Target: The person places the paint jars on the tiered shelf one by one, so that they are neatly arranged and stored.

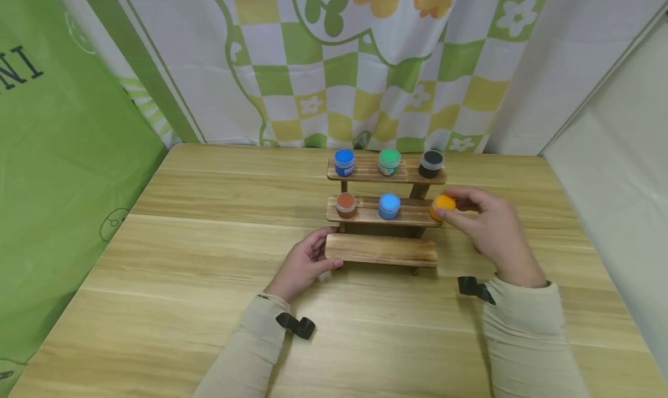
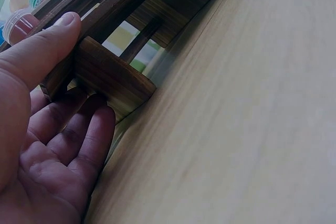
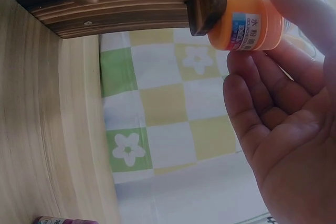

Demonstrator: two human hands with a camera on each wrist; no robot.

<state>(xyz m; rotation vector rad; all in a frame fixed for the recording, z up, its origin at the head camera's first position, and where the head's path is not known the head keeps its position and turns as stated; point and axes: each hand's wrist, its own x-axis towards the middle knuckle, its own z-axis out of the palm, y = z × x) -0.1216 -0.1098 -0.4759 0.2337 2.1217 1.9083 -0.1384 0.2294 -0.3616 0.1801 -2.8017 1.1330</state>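
Observation:
A three-step wooden display rack (image 1: pixel 383 250) stands on the table. At its lowest step, my left hand (image 1: pixel 305 264) holds the left end, thumb at the front edge and fingers beneath, as the left wrist view shows. My right hand (image 1: pixel 490 227) pinches an orange paint jar (image 3: pixel 241 22) by its lid, right at the right end of the middle step. Along that step sit a brown jar (image 1: pixel 346 205) and a light blue jar (image 1: pixel 389 206). Up on the top step are a dark blue jar (image 1: pixel 344 162), a green jar (image 1: pixel 389 162) and a black jar (image 1: pixel 431 163).
The wooden table (image 1: pixel 182 259) runs back to a checkered, flowered curtain (image 1: pixel 360 84). A green cloth (image 1: pixel 62 154) hangs on the left and a pale wall (image 1: pixel 626 154) rises on the right. In the right wrist view, a purple jar (image 3: pixel 65 220) shows at the bottom edge.

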